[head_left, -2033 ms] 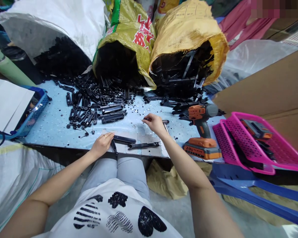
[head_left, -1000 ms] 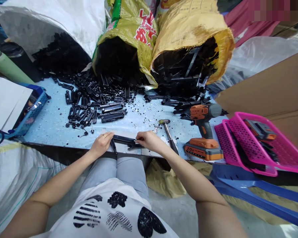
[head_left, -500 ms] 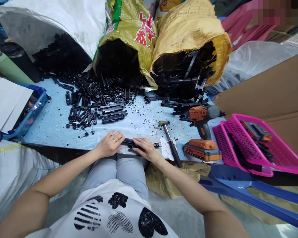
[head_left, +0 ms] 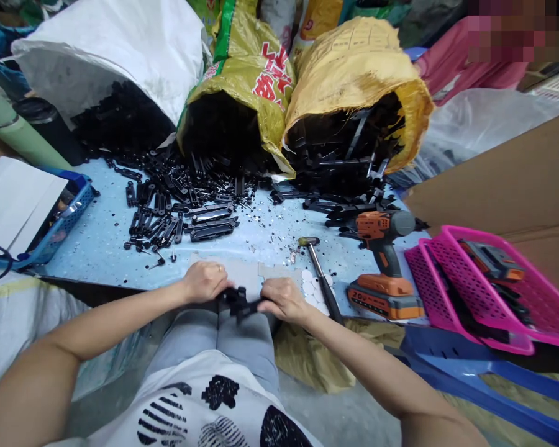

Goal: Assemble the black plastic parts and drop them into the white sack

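Note:
Between my two hands is a black jointed part (head_left: 236, 302), slightly blurred, held over my lap at the table's front edge. My left hand (head_left: 207, 280), with a ring on one finger, is closed round its left end. The fingers of my right hand (head_left: 283, 298) are wrapped round the other end, thumb along it. Just beyond lies a pale flat board (head_left: 242, 270) on the blue table (head_left: 261, 233). A hammer (head_left: 320, 273) with a black handle rests right of my right hand, beside white round discs (head_left: 309, 284). Assembled black parts (head_left: 212, 222) lie ahead of my left hand.
Open sacks, one white (head_left: 116, 43), one olive (head_left: 242, 81) and one yellow (head_left: 354, 68), spill black pieces onto the back. At right stand an orange cordless drill (head_left: 384, 267) and pink baskets (head_left: 489, 248). A blue basket (head_left: 81, 198) is at left.
Both hands have lifted the black part off the board and drawn it toward my body. They lay flat over it before; now they grip its ends.

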`<control>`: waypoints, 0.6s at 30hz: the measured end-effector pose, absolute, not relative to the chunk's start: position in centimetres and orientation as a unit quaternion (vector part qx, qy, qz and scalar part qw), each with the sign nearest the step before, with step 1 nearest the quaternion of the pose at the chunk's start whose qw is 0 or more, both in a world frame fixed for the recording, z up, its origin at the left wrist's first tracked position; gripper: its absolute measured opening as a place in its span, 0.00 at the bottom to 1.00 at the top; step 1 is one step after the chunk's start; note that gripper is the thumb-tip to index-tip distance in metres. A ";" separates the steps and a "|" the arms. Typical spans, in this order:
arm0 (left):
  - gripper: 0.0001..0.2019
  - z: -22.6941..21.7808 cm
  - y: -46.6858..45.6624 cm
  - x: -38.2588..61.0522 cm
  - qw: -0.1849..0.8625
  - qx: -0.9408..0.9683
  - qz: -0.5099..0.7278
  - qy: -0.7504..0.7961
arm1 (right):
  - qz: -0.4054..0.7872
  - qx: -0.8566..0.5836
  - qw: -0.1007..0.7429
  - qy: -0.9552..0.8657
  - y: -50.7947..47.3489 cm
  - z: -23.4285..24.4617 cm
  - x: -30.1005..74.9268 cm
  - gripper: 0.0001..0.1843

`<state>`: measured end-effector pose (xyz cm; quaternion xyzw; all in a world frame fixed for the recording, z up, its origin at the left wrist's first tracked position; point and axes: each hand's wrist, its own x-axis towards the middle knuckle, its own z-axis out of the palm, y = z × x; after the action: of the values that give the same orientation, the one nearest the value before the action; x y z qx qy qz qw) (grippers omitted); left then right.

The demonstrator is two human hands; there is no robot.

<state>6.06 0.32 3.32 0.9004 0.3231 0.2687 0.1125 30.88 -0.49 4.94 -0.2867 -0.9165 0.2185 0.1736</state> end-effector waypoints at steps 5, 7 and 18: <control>0.31 7.7 -6.9 7.2 0.361 0.808 0.374 0.277 | 0.447 -0.096 0.299 -0.838 -4.3 8.4 28.6 0.31; 0.34 7.9 -8.6 8.1 0.385 0.783 0.408 0.270 | 0.498 -0.100 0.342 -0.791 -5.9 6.9 26.9 0.31; 0.43 1.7 -5.8 6.1 0.018 0.839 0.402 0.367 | 0.350 -0.370 0.391 -0.766 0.7 1.7 18.1 0.24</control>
<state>6.12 -5.84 1.68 0.8386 0.3670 0.4022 0.0176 18.13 0.71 1.71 -0.3697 -0.7664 0.3505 0.3912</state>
